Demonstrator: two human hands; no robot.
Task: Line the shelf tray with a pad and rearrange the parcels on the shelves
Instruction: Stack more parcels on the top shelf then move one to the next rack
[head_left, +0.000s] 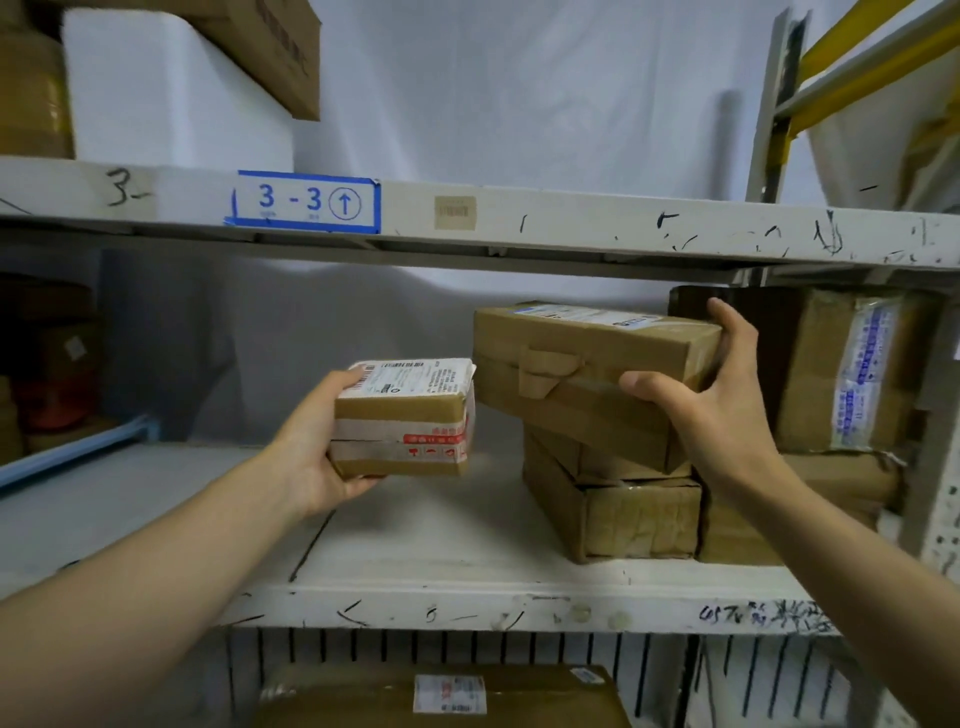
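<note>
The small parcel (404, 415) in the left hand's fingers (349, 382) is tan, banded white with red print. The long box (592, 364) under the right thumb (647, 389) is plain brown. Above both, a blue-bordered label (306, 201).

Two bare forearms and hands, no sleeves

The left hand (317, 457) enters from the lower left of the frame, the right hand (711, 400) from the lower right; neither wears gloves, rings, a watch or any wristband, and fingernails are short and unpainted.
</note>
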